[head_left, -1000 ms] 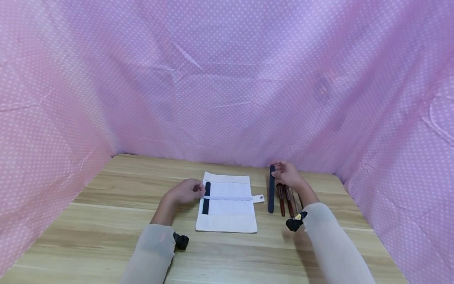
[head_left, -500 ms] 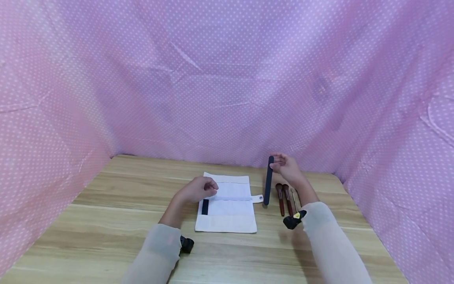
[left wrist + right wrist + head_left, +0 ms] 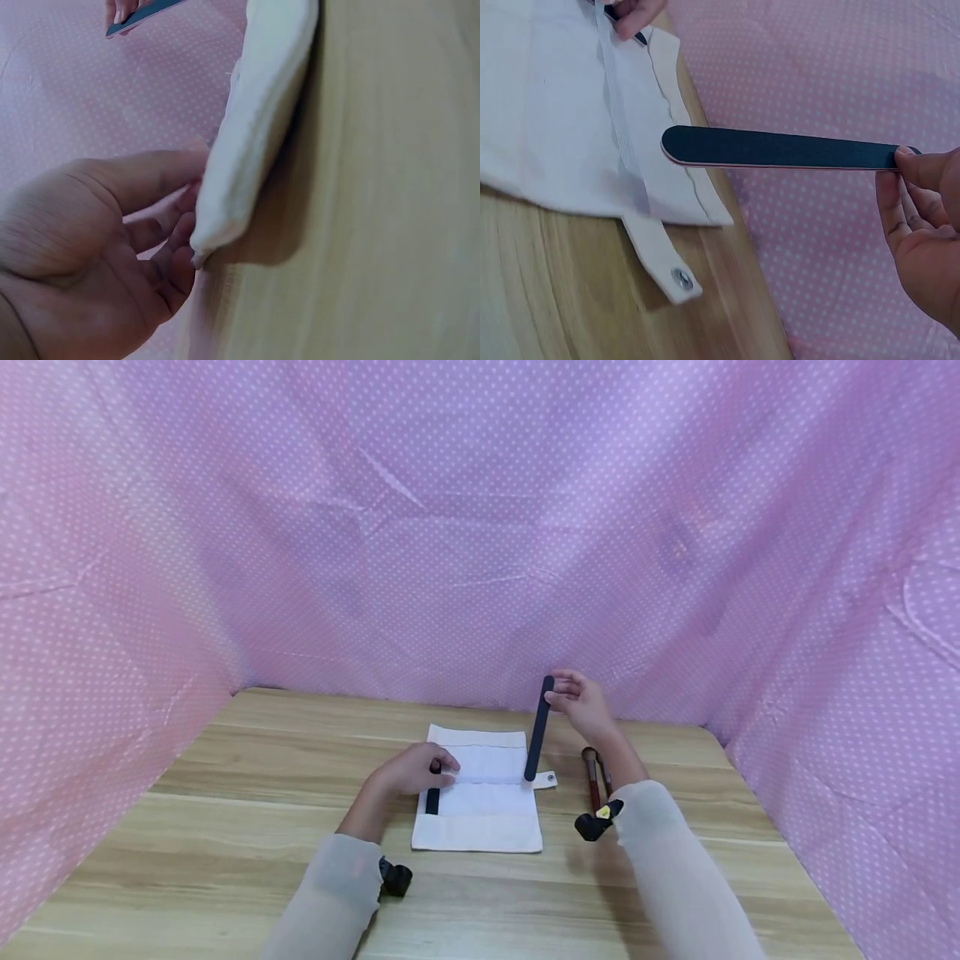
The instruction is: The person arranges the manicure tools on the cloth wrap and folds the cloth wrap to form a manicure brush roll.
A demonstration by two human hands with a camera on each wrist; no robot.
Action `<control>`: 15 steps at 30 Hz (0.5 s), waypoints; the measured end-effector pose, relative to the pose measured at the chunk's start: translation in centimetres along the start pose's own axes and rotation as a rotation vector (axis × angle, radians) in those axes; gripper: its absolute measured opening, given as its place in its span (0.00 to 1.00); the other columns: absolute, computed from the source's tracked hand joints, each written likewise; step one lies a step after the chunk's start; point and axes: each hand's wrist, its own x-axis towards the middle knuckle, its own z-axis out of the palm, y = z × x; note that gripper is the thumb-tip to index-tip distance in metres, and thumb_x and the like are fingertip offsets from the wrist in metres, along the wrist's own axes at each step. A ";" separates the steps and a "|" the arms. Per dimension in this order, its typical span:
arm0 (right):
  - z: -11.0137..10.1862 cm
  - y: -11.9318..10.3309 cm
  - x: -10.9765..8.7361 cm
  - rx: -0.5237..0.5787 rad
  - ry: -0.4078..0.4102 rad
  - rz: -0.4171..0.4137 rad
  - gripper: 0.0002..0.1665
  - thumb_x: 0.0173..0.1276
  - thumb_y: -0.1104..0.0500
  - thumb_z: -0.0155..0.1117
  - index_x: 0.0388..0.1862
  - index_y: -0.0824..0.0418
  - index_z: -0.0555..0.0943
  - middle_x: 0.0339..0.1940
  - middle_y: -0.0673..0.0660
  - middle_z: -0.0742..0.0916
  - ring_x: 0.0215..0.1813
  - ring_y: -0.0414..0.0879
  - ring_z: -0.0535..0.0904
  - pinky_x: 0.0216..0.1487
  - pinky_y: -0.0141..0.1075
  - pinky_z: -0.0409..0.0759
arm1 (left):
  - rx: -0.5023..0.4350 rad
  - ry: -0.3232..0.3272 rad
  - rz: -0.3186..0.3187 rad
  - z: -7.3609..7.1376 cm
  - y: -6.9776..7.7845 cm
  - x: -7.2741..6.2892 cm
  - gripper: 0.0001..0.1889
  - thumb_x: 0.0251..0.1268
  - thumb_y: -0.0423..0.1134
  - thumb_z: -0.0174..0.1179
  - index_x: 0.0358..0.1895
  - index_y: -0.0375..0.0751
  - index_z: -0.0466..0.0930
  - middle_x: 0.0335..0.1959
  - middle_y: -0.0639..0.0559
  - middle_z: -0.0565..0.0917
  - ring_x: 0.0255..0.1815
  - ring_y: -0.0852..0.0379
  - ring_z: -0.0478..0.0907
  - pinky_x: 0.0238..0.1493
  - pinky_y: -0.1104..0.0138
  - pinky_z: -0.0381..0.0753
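Observation:
A dark nail file with rounded ends is pinched near one end by my right hand, thumb on one face and fingers behind. In the head view the file slants over the right edge of an unrolled white cloth case. A pale elastic band crosses the case. My left hand lies over the case's left side, thumb and index fingertip apart. Under it is a second black file, partly hidden by the hand. The left wrist view shows the left fingers at the case's thick edge.
Makeup brushes with red-brown handles lie right of the case, partly hidden by my right arm. A snap tab sticks out from the case's right edge. Pink dotted cloth hangs around the wooden table.
My right hand has lifted the nail file and carried it left from beside the brushes to the case's right edge. My left hand has shifted right over the case.

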 end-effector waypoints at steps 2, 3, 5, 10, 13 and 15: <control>0.7 -0.2 0.2 0.016 -0.010 -0.001 0.29 0.72 0.70 0.64 0.71 0.67 0.72 0.51 0.66 0.83 0.44 0.43 0.85 0.57 0.46 0.82 | -0.007 0.005 -0.012 0.1 -0.2 0.0 0.09 0.68 0.32 0.66 0.49 0.41 0.87 0.44 0.54 0.86 0.48 0.57 0.79 0.57 0.56 0.78; 1.0 -0.3 0.3 0.018 -0.014 -0.004 0.29 0.72 0.70 0.64 0.71 0.67 0.72 0.51 0.66 0.83 0.44 0.43 0.85 0.56 0.43 0.83 | -0.010 0.008 -0.016 0.1 -0.3 0.0 0.09 0.68 0.32 0.66 0.49 0.41 0.87 0.45 0.54 0.86 0.49 0.57 0.79 0.58 0.56 0.78; 1.8 -0.6 0.5 0.036 -0.018 -0.021 0.29 0.71 0.72 0.64 0.70 0.69 0.72 0.52 0.68 0.83 0.43 0.43 0.85 0.54 0.40 0.84 | -0.022 0.015 -0.015 0.2 -0.5 0.0 0.08 0.68 0.31 0.66 0.48 0.41 0.87 0.44 0.53 0.86 0.49 0.56 0.79 0.58 0.55 0.78; 3.8 -1.3 1.2 0.065 -0.031 -0.068 0.28 0.69 0.74 0.64 0.67 0.72 0.73 0.53 0.73 0.83 0.42 0.42 0.85 0.50 0.35 0.84 | -0.024 0.025 -0.022 0.2 -0.5 -0.1 0.06 0.68 0.31 0.66 0.42 0.44 0.88 0.42 0.55 0.85 0.47 0.56 0.78 0.57 0.55 0.78; 4.8 -1.5 1.5 0.068 -0.034 -0.083 0.27 0.69 0.75 0.64 0.66 0.71 0.74 0.52 0.72 0.84 0.42 0.43 0.85 0.50 0.37 0.85 | -0.013 0.028 -0.040 0.3 -0.5 0.0 0.06 0.67 0.30 0.66 0.39 0.46 0.88 0.40 0.56 0.83 0.45 0.57 0.77 0.55 0.57 0.77; 5.5 -1.5 1.8 0.064 -0.032 -0.089 0.26 0.69 0.75 0.64 0.65 0.71 0.75 0.51 0.73 0.84 0.42 0.43 0.86 0.49 0.38 0.85 | -0.010 0.025 -0.050 0.4 -0.4 0.0 0.06 0.67 0.30 0.66 0.38 0.46 0.88 0.39 0.56 0.83 0.43 0.57 0.76 0.53 0.58 0.77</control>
